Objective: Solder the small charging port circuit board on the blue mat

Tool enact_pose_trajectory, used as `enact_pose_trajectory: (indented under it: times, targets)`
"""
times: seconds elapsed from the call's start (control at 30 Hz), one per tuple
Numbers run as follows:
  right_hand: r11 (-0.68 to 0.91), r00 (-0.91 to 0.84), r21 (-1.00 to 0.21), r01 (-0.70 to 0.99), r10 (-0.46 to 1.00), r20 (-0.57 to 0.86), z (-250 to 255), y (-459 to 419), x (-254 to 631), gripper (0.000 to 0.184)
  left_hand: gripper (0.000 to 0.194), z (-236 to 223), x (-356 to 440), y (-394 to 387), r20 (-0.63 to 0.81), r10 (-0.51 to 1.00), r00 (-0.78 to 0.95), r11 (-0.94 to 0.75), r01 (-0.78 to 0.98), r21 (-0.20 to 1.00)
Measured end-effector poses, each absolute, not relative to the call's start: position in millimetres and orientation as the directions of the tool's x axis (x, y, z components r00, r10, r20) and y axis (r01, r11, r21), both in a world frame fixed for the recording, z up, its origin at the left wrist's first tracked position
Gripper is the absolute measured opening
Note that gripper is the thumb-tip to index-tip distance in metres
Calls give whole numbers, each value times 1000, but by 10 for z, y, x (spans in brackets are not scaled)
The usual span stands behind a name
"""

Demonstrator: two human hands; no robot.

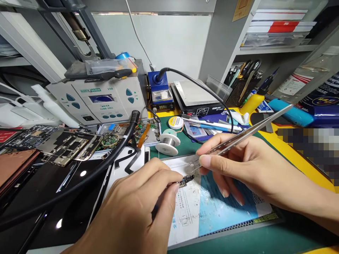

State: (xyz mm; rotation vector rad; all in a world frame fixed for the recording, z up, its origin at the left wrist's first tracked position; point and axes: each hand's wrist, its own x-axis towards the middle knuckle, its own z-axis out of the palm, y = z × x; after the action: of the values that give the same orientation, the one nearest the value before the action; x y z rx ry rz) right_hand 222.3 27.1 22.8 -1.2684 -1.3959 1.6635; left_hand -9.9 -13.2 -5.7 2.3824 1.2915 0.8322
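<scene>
Pinched between thumb and fingers of the right hand is a pair of steel tweezers, its shaft slanting up and to the right while its tips come down just above a small circuit board. The left hand is closed on that little board, gripping it at its left end between thumb and fingertips; the board sits at the near middle of the bench, over a blue-and-white work mat.

Around the hands the bench is crowded. A thick black hose runs from the far middle down to the near left, crossing in front of a stripped phone mainboard and over a dark phone panel. Just beyond the tweezers' tips stands one spool of solder wire, and beside it, farther back, a round tin with a yellow label. At the far left sits one grey hot-air rework station; to its right one blue soldering station whose display reads 355, then one flat heating plate. Far right, a mesh tool holder is stuffed with scissors and pliers, with one yellow bottle in front of it. A black cable arcs from the soldering station over the pens lying behind the right hand.
</scene>
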Motion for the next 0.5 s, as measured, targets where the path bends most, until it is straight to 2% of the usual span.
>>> enact_pose_trajectory:
  times: [0.23, 0.5]
  targets:
    - [-241, -355, -963, 118, 896, -267, 251, 284, 2206, 16, 24, -68, -121, -125, 342, 841, 419, -541, 668, 511]
    - [-245, -334, -963, 112, 903, -268, 283, 252, 2193, 18, 24, -17, -79, -109, 340, 836, 431, -548, 686, 479]
